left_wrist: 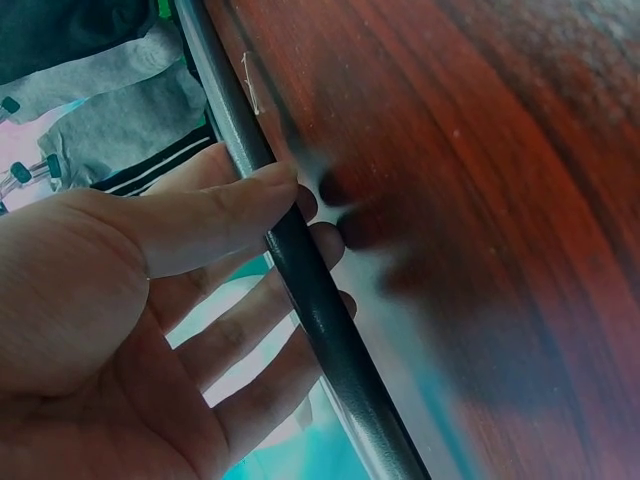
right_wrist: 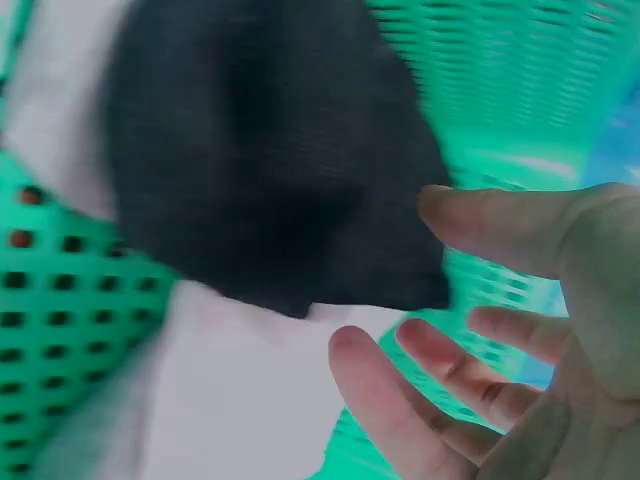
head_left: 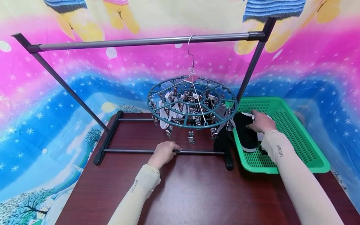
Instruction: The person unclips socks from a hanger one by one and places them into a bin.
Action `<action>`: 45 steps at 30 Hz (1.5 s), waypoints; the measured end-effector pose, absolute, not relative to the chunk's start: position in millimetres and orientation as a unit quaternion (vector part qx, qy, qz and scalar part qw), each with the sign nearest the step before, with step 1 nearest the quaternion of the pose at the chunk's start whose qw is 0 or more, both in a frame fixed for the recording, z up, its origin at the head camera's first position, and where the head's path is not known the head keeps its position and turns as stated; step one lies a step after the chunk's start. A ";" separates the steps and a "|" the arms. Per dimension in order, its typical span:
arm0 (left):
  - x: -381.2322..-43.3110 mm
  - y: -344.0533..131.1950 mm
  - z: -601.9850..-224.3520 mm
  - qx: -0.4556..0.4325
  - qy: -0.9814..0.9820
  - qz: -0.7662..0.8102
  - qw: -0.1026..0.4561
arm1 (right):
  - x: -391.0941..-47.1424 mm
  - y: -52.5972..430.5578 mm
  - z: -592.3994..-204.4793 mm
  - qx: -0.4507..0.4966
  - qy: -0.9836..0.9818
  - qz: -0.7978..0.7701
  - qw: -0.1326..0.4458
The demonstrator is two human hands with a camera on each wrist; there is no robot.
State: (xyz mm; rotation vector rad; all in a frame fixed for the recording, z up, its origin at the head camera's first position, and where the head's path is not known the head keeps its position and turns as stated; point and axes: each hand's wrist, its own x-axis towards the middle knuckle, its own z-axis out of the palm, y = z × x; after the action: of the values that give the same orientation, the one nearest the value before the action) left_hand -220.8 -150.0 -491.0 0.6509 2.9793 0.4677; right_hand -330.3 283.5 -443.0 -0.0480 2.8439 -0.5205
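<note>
My left hand (head_left: 165,153) grips the lower front bar (head_left: 126,151) of a dark metal rack, its thumb and fingertips curled round the bar (left_wrist: 315,290) in the left wrist view. Inside the green basket, my right hand (head_left: 262,122) is at a black sock (head_left: 245,129) with a pale toe. The right wrist view has the thumb tip at the edge of this black sock (right_wrist: 290,170), while the fingers of the right hand (right_wrist: 500,350) stay spread and apart from the thumb. White fabric (right_wrist: 240,370) lies beneath the sock.
A round green clip hanger (head_left: 206,124) hangs by its hook from the rack's top bar (head_left: 140,42). White, grey and black-patterned socks hang from its clips. The green basket (head_left: 306,137) stands at the right on the brown table (head_left: 202,193). A printed cloth (head_left: 33,125) backs the table.
</note>
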 end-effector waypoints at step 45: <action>-221.2 -151.4 -495.9 0.215 0.967 0.138 0.019 | -243.5 218.4 -391.6 -0.280 0.890 -0.329 0.147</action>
State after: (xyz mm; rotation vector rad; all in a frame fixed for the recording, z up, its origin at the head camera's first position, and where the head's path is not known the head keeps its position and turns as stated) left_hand -221.2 -151.4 -495.9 0.6686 3.0005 0.4295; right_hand -243.5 218.4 -391.6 -0.8065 2.5608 -0.9483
